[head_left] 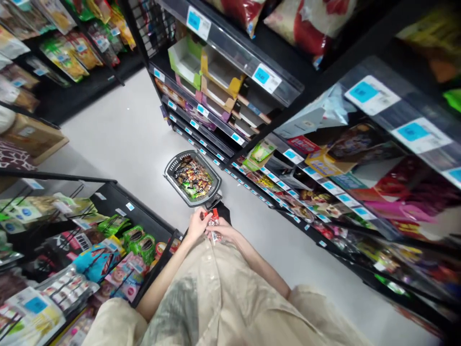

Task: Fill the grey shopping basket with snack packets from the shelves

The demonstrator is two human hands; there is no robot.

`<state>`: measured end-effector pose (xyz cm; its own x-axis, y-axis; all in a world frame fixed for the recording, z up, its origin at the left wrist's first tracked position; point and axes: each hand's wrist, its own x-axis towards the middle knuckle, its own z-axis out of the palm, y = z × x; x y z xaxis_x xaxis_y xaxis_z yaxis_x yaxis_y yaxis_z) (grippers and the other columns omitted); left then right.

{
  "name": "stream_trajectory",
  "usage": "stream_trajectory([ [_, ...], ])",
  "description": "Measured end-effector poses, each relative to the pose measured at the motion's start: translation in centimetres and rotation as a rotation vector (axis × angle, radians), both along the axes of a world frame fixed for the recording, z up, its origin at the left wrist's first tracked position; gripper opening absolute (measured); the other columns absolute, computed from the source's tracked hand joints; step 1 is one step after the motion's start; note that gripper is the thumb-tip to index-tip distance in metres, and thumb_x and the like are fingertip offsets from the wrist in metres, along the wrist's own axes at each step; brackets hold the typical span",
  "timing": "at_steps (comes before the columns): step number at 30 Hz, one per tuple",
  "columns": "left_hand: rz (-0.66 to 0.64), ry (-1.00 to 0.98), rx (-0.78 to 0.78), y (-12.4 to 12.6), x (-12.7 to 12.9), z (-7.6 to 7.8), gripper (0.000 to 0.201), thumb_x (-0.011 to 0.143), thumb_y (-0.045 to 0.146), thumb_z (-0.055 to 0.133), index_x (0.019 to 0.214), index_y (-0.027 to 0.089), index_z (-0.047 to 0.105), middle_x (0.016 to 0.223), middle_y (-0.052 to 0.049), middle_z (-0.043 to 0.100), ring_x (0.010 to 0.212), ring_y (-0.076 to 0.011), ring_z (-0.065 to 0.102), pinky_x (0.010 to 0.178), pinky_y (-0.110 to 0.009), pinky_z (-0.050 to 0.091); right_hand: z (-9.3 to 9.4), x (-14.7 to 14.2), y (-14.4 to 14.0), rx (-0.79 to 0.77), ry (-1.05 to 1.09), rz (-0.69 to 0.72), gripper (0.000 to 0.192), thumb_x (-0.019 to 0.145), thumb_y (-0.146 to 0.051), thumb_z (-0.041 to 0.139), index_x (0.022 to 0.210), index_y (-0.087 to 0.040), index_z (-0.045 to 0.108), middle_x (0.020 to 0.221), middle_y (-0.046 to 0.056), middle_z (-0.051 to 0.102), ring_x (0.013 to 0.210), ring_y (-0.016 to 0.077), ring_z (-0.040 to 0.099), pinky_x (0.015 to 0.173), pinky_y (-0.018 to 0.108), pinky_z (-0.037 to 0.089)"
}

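Close in front of my body, both hands are closed on a small red snack packet (215, 222). My left hand (198, 224) pinches its upper left part, thumb and fingers together. From the other side my right hand (224, 229) grips the packet's lower right part. The packet's front is partly covered by my fingers, and its print is too small to read. Just beyond my hands, a dark grey shopping basket (168, 179) stands on the floor. Several small wrapped snacks (194, 177) in brown, black, orange and green fill its bottom.
Tall shelving (248, 158) with price tags and open display boxes (216, 72) runs along the right. At the lower left, a rack (108, 240) holds hanging snack bags. A cardboard box (36, 137) stands at the far left. Grey floor (118, 120) runs between the shelves.
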<state>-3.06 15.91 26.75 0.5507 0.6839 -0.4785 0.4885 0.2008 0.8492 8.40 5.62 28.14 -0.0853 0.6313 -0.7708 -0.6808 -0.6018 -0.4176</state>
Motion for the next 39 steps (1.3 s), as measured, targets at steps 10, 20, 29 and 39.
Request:
stream_trajectory([
  [10,0.088,-0.088,0.019,3.2,0.1,2.2,0.031,0.08,0.041,0.071,0.1,0.02,0.062,0.071,0.003,0.064,0.064,-0.0141,0.061,0.065,-0.026,0.049,3.1,0.6,1.4,0.148,-0.006,0.001,0.043,0.067,-0.04,0.096,0.093,-0.013,0.073,0.081,0.01,0.08,0.062,0.0192,0.076,0.053,0.024,0.06],
  [20,0.196,-0.231,-0.316,1.9,-1.7,1.6,0.049,0.066,0.042,0.087,0.104,0.017,0.069,0.101,-0.01,0.078,0.087,-0.0208,0.074,0.08,-0.033,0.06,3.3,1.0,0.0,0.229,-0.138,0.126,0.036,0.073,-0.044,0.088,0.085,-0.013,0.074,0.073,0.004,0.074,0.055,0.013,0.064,0.047,0.018,0.04],
  [29,0.184,-0.163,-0.236,1.5,-1.6,1.1,0.021,0.073,0.02,0.077,0.093,0.015,0.076,0.094,-0.008,0.08,0.085,-0.0217,0.074,0.085,-0.036,0.06,2.3,-1.1,0.2,0.033,0.064,0.014,0.027,0.07,-0.029,0.083,0.091,-0.016,0.071,0.053,-0.011,0.047,0.041,0.0036,0.033,0.043,0.017,0.024],
  [39,0.108,-0.147,-0.189,1.0,-1.4,0.4,0.014,0.073,0.014,0.075,0.086,0.016,0.079,0.086,-0.005,0.08,0.078,-0.0187,0.072,0.079,-0.03,0.058,2.1,1.6,-0.5,0.004,-0.256,0.248,0.027,0.068,-0.031,0.086,0.087,-0.016,0.075,0.078,-0.001,0.072,0.073,0.0155,0.062,0.063,0.022,0.047],
])
